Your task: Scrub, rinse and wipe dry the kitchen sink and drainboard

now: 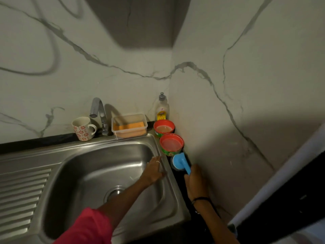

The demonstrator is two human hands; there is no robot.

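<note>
We're looking down into the stainless steel sink point(98, 166), which fills the lower left and centre of the frame, its round drain point(115, 191) low in the bowl. The ribbed drainboard point(22, 196) runs off to the left edge.

Our left hand point(153, 170) lies flat and open against the right wall of the bowl, fingers spread, a ring on one of them, holding nothing; a pink sleeve point(86, 228) shows at the bottom. Our right hand point(194, 180) is closed around the handle of a blue scrubber point(181, 162), whose round head sits just right of the sink rim on the dark tabletop point(177, 175), touching the nearer of two tubs.

Those two red-rimmed tubs point(171, 145) stand in the corner, right of centre, both holding a pale paste. Behind them we see a dish soap bottle point(162, 110) against the marble wall point(70, 50). Along the back rim stand a clear container point(129, 125) with orange sponges inside, the curved faucet point(100, 113), and a flower-patterned mug point(82, 128) with its handle to the right.
</note>
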